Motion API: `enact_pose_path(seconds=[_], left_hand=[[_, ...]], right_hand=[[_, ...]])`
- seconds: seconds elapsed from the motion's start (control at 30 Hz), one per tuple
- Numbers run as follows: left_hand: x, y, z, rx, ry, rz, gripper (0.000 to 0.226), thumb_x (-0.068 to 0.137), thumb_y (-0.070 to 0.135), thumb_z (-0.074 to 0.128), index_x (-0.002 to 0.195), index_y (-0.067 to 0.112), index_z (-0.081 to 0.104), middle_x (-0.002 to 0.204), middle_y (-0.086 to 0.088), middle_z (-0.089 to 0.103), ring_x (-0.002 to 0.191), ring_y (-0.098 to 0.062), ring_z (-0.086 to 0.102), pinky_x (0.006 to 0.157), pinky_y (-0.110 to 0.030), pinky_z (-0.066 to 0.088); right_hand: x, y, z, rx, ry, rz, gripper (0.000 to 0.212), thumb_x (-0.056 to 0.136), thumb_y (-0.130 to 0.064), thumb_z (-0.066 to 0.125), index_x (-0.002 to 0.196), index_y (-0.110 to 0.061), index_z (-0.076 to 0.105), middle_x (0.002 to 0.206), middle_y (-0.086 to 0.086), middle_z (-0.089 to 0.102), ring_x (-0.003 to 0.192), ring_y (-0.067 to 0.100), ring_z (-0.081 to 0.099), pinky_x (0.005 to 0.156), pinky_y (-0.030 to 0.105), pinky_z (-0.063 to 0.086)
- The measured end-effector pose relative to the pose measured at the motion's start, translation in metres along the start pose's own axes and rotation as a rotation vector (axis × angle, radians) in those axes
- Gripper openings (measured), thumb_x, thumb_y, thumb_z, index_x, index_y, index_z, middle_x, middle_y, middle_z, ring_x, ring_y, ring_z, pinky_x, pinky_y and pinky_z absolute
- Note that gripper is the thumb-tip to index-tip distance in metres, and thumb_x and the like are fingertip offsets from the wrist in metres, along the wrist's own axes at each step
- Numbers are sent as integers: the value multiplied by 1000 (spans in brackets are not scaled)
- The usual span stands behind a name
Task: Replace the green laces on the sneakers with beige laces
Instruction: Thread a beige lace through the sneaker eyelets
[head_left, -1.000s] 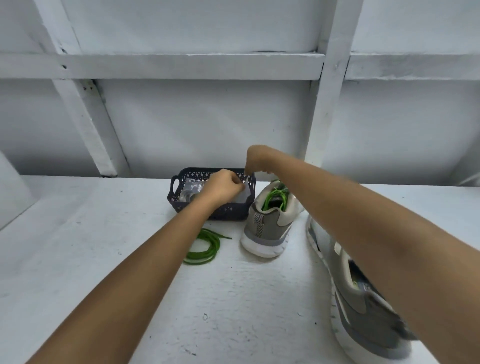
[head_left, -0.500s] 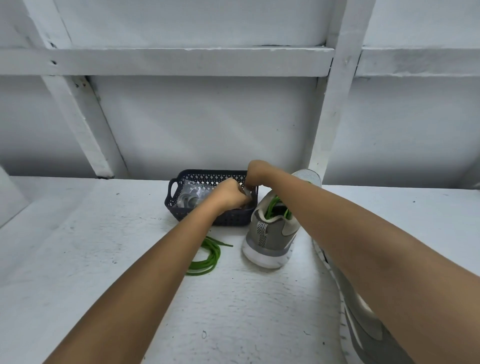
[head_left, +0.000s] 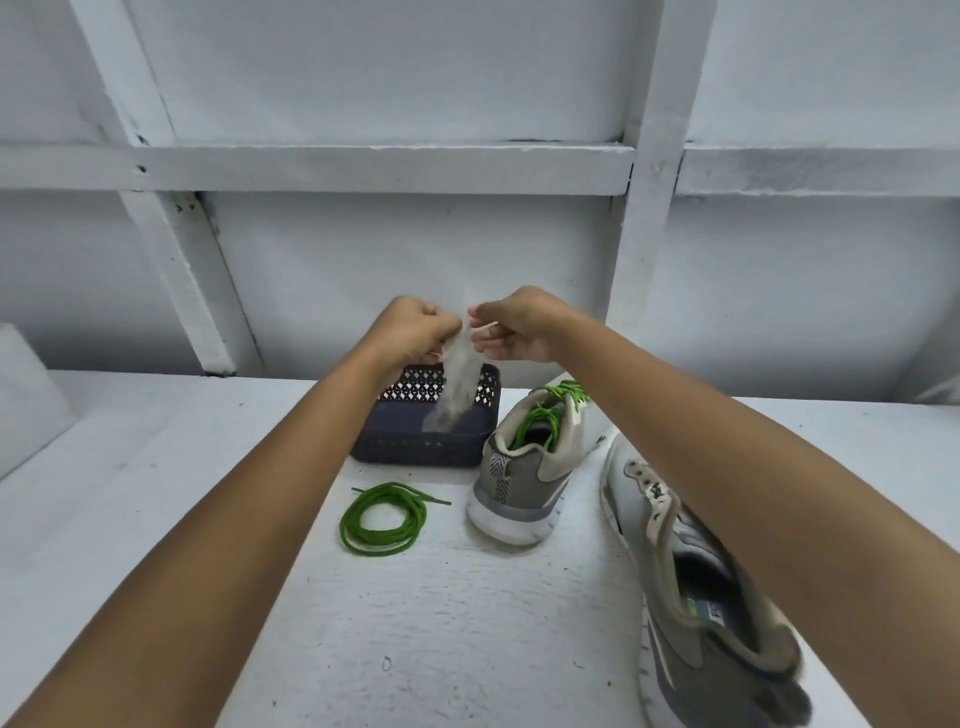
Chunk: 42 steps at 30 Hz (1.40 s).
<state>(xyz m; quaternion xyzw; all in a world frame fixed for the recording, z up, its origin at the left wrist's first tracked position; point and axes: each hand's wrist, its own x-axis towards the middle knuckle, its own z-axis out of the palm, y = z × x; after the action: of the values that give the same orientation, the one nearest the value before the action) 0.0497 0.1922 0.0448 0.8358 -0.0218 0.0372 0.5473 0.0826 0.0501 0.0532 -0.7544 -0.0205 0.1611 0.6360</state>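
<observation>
1. Half a second ago both hands were down at the rim of the basket. Now they are raised above it, close together in front of the white wall.
2. The left hand has its fingers curled and pinches the top edge of a clear packet.
3. The right hand pinches the same top edge from the other side between thumb and forefinger, with the other fingers loosely curled below.
4. The packet, which lay in the basket before, now hangs straight down between the hands, its lower end inside the basket. Its contents look pale and blurred, so I cannot tell whether they are the beige laces.
5. The dark basket with its lattice walls stands on the white table against the wall. Apart from the packet's lower end, its inside shows only dark.
6. A coiled green lace lies on the table just in front of the basket, as before.
7. Just right of the basket stands a grey sneaker, heel toward the camera, with green laces loose in its eyelets.
8. At the far right a second sneaker lies partly under the right forearm, with no lace visible in it.
</observation>
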Motion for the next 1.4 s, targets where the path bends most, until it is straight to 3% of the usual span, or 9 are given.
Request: enact_pose_path(seconds=[0.13,0.23,0.33,0.53,0.63,0.77,1.03,1.2,1.4], left_hand=[[-11,33,-2,-73,-1,82,25,89,4,53,66,13,54,52,6,53,48,-4,49,56,-19,46],[-20,52,7,-181,-52,99,20,90,5,53,71,11,57,62,0,58,59,-12,55,61,-23,49],[-31,67,22,-334,-84,67,18,89,5,53,72,11,55,61,-2,50,54,-11,50,49,-18,45],[-56,77,60,-566,-145,-52,22,89,3,53,68,8,52,54,-2,47,39,-7,46,40,-15,42],[-64,70,75,-535,-169,-82,24,89,2,51,65,6,53,43,1,52,38,-7,51,42,-17,46],[-69,67,82,-500,-234,-113,23,92,15,57,72,4,57,58,-5,57,47,-12,57,49,-21,54],[-69,66,81,-336,-271,-58,22,92,2,47,72,5,53,60,-6,52,42,-9,53,45,-20,52],[-66,62,87,-180,-191,29,25,90,5,44,66,10,48,59,-5,45,46,-11,51,45,-20,49],[-62,58,78,-182,-56,81,27,93,8,46,67,9,44,59,-4,46,46,-9,56,57,-27,57]], right_hand=[[-32,-22,-10,130,-6,-56,21,92,-18,60,81,-1,55,71,10,57,63,17,58,55,20,55],[-57,-35,-19,177,7,-91,20,91,-14,61,75,-2,56,58,7,59,52,13,59,51,19,55],[-80,-38,-32,241,16,-126,22,93,-8,57,71,-3,56,45,2,58,44,9,58,51,17,54],[-108,-14,-60,358,85,-105,20,91,-1,57,71,1,56,47,6,60,45,13,59,52,20,55],[-116,0,-66,299,102,-75,19,90,1,56,72,2,57,54,9,60,48,14,60,51,20,55],[-122,15,-69,207,95,-73,15,90,1,56,77,1,61,70,10,63,57,15,62,55,19,56],[-127,24,-68,218,92,-65,15,89,2,56,75,-1,60,57,4,65,49,10,63,51,17,53],[-129,25,-62,80,219,-132,17,86,4,58,70,-3,55,64,10,58,47,12,58,46,17,50],[-123,34,-71,24,455,-177,22,86,2,59,67,-3,51,63,13,55,43,15,56,45,22,53]])
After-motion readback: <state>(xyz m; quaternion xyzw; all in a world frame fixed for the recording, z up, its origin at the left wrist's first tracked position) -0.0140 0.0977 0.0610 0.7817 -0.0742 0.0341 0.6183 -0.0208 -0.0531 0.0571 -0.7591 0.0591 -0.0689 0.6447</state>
